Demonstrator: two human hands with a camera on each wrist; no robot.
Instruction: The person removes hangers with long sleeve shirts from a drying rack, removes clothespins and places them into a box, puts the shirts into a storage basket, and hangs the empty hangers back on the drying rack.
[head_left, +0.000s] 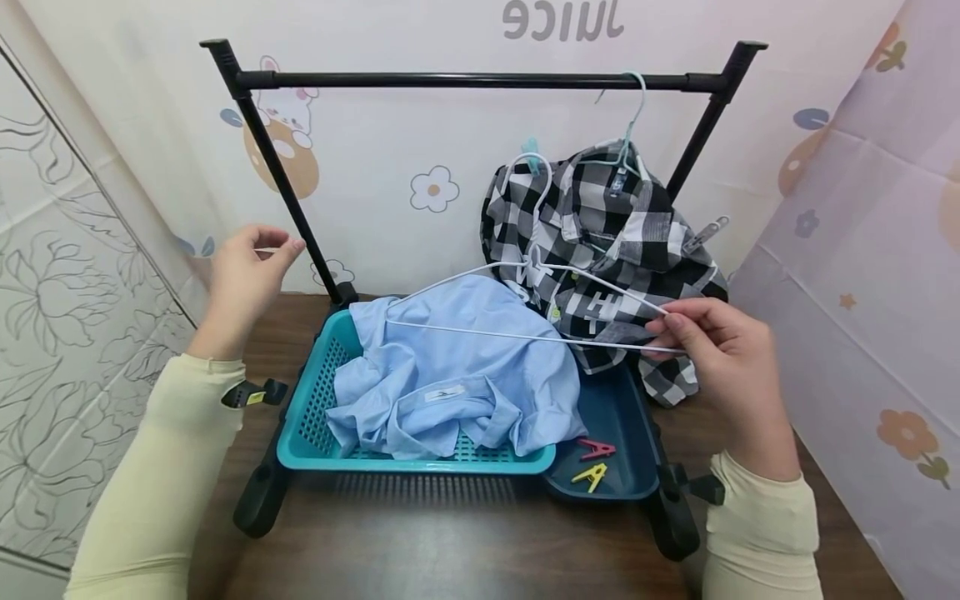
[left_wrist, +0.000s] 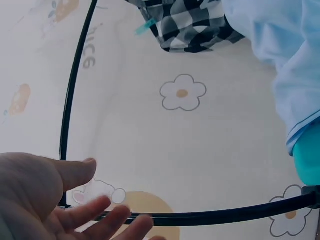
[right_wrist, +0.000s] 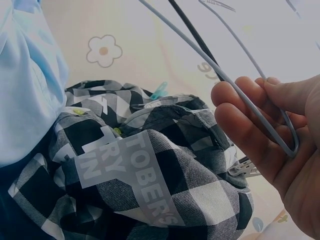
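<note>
My right hand (head_left: pixel 723 367) pinches one lower corner of a white wire hanger (head_left: pixel 534 254) between thumb and fingers. The hanger stretches leftward above a light blue shirt (head_left: pixel 480 367), its hook upward in front of a black-and-white checked shirt (head_left: pixel 622 217). In the right wrist view, the hanger's bent end (right_wrist: pixel 290 152) lies against the palm. Off to the left, beside the rack's black post (head_left: pixel 281 158), my left hand (head_left: pixel 251 279) is raised and holds nothing. Its thumb and fingers are spread apart in the left wrist view. Crumpled, collar toward me, the blue shirt lies in a teal basket (head_left: pixel 412 465).
A black rail (head_left: pixel 450 80) spans the rack; the checked shirt's pale blue-green hanger (head_left: pixel 641 96) hooks over it. Clipped there are a teal clothespin (head_left: pixel 531 156) and a grey one (head_left: pixel 707 234). Red (head_left: pixel 597 450) and yellow (head_left: pixel 591 477) clothespins lie in a navy tray (head_left: pixel 626 417).
</note>
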